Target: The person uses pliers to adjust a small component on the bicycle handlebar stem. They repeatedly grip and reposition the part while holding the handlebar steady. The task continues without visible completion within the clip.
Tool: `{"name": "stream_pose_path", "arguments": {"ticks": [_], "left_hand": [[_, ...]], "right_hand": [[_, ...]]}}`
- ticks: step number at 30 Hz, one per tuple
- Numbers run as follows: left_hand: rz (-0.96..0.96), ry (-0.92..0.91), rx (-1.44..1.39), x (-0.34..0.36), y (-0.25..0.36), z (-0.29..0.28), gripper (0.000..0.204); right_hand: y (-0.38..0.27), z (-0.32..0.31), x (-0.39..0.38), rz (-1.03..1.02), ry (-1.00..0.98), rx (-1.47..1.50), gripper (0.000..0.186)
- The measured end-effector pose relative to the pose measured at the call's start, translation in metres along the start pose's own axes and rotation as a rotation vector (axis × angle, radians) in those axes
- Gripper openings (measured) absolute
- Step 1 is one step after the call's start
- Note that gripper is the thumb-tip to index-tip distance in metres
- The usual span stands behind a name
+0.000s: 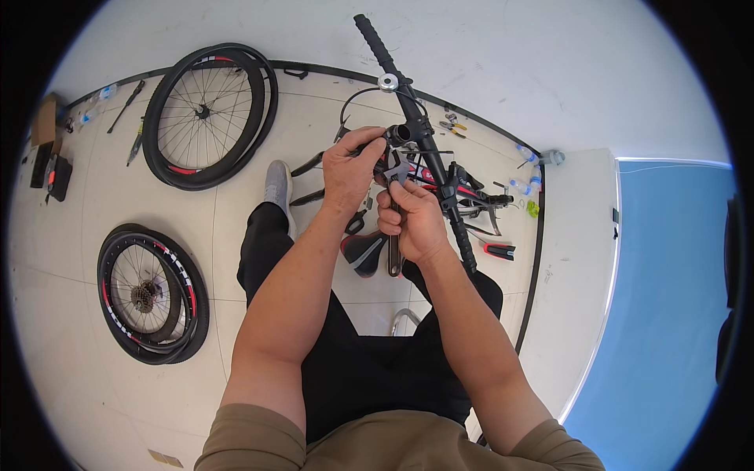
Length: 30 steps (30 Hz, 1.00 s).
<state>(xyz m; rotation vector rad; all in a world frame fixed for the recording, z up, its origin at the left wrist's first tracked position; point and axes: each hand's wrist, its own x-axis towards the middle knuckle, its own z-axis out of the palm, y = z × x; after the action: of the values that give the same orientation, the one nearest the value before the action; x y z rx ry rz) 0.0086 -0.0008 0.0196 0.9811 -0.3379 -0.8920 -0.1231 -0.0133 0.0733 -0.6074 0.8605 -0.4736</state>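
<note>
A black bicycle handlebar (428, 145) with a silver bell (388, 82) slants in front of me, its stem (402, 132) near my hands. Thumb and fingers of my left hand (351, 166) close at the stem's left side; what they pinch is mostly hidden. My right hand (416, 216) is wrapped round the handle of an adjustable wrench (397, 169). The wrench points upward, its jaws just below the stem; I cannot tell whether they grip anything. Beyond my right hand lies the black and red bicycle frame (463, 188), partly hidden. A black saddle (364, 253) shows beneath my hands.
Wheels with tyres lie on the tiled floor at the far left (203, 111) and nearer left (143, 297). Yellow-handled pliers (453, 125) and plastic bottles (522, 186) lie near the wall. A black and red piece (499, 250) sits right of the handlebar. A cardboard box (47, 118) stands far left.
</note>
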Motion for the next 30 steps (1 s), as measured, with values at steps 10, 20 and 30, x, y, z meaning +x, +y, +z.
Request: {"name": "stream_pose_path", "arguments": {"ticks": [10, 20, 30], "left_hand": [[-0.011, -0.01, 0.015, 0.0, 0.0, -0.001, 0.02], [-0.019, -0.001, 0.015, 0.001, 0.001, -0.001, 0.021], [-0.075, -0.006, 0.013, -0.001, 0.005, 0.0, 0.023]], "right_hand": [[-0.002, -0.005, 0.001, 0.066, -0.094, 0.167, 0.024], [-0.001, 0.01, -0.003, 0.015, 0.034, 0.108, 0.011], [0.001, -0.001, 0.001, 0.082, -0.087, 0.304, 0.012]]}}
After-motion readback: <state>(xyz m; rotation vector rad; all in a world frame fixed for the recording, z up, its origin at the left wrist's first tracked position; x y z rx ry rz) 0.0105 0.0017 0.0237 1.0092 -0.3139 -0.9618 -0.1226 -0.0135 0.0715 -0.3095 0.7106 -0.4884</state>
